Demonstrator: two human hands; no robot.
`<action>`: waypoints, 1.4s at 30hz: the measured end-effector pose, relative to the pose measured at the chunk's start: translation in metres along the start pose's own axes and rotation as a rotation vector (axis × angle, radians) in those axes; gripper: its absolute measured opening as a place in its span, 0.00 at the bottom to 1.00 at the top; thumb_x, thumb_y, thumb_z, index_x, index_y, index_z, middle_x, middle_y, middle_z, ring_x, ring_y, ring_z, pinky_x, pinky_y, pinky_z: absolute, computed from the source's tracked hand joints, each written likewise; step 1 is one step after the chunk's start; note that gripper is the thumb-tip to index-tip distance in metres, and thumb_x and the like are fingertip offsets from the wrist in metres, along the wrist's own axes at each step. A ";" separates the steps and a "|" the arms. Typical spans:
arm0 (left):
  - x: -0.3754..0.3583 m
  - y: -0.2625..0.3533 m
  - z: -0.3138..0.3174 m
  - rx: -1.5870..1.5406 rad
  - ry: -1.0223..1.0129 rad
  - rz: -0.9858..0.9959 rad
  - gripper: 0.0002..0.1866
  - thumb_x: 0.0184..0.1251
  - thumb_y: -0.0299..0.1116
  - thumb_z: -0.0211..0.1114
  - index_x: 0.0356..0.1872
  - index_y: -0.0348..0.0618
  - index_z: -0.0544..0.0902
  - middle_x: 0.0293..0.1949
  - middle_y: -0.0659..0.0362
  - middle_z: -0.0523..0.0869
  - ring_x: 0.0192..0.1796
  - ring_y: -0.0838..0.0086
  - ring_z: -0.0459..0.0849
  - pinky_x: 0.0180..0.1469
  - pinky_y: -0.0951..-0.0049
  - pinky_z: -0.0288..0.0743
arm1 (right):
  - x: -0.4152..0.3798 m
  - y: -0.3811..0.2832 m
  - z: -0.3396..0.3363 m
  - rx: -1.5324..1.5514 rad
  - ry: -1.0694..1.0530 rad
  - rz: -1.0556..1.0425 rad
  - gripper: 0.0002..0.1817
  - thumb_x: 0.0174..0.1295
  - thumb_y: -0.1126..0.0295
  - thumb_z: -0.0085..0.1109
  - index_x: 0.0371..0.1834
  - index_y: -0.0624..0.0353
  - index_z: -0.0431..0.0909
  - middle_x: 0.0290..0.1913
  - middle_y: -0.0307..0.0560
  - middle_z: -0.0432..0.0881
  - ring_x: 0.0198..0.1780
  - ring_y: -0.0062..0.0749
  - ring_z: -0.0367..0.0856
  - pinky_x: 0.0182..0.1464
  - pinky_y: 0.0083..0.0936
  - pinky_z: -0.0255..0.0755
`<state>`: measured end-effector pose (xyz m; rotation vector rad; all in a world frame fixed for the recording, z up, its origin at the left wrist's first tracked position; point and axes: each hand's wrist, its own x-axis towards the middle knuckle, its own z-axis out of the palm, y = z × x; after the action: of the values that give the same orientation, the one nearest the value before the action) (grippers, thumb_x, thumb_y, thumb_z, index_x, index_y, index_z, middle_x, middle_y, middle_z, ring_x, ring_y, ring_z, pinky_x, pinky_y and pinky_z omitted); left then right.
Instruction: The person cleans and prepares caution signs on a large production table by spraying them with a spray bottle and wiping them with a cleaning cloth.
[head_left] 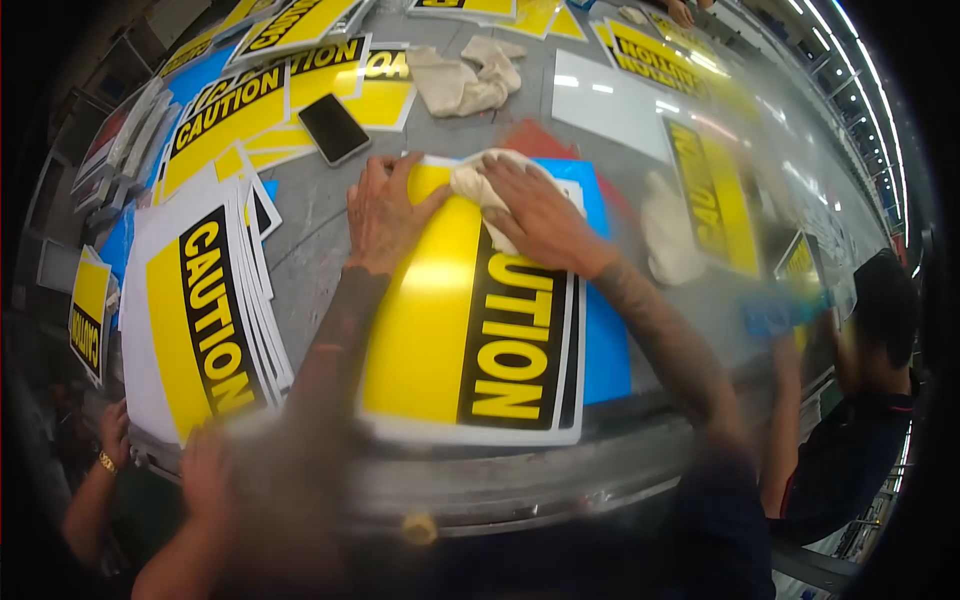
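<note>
In front of me a yellow and black caution sign (425,320) lies on the table, with the edges of more sheets and a blue sheet (605,350) showing beneath it. My left hand (388,212) rests at the sign's far left edge, fingers spread and holding nothing. Bunched under my right hand (540,215) is a white cloth (470,187), pressed against the sign's far end. The cloth and the hand cover the first letters of the printed word.
Left of me sits a stack of caution signs (165,330). A phone (334,130) and a crumpled cloth (465,80) lie farther back. Another cloth (670,235) lies to the right. Co-workers' hands show at the left (115,435), and a person (850,440) stands at the right.
</note>
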<state>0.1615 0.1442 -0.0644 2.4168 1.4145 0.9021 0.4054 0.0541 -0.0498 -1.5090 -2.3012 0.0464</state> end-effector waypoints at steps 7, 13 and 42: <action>-0.001 0.009 -0.007 0.006 -0.048 -0.055 0.34 0.74 0.60 0.76 0.71 0.48 0.87 0.64 0.48 0.82 0.68 0.52 0.83 0.71 0.47 0.73 | -0.098 -0.146 -0.016 0.289 -0.323 -0.298 0.38 0.76 0.70 0.58 0.89 0.63 0.62 0.90 0.59 0.63 0.92 0.52 0.59 0.92 0.53 0.47; 0.003 -0.001 -0.008 -0.197 -0.031 -0.125 0.33 0.91 0.61 0.48 0.69 0.47 0.89 0.63 0.45 0.85 0.66 0.47 0.84 0.71 0.48 0.74 | -0.033 -0.063 0.001 0.079 0.056 -0.306 0.29 0.73 0.71 0.61 0.77 0.66 0.76 0.78 0.68 0.74 0.83 0.65 0.70 0.88 0.55 0.59; 0.008 -0.018 0.004 -0.562 0.162 -0.258 0.14 0.76 0.39 0.73 0.51 0.40 0.96 0.49 0.47 0.94 0.50 0.55 0.95 0.57 0.60 0.85 | 0.023 -0.071 0.026 0.011 -0.039 -0.246 0.33 0.85 0.56 0.52 0.83 0.68 0.68 0.87 0.64 0.66 0.91 0.57 0.57 0.90 0.55 0.52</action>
<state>0.1543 0.1610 -0.0724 1.7434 1.2650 1.2463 0.3267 0.0491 -0.0506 -1.2187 -2.4960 0.0220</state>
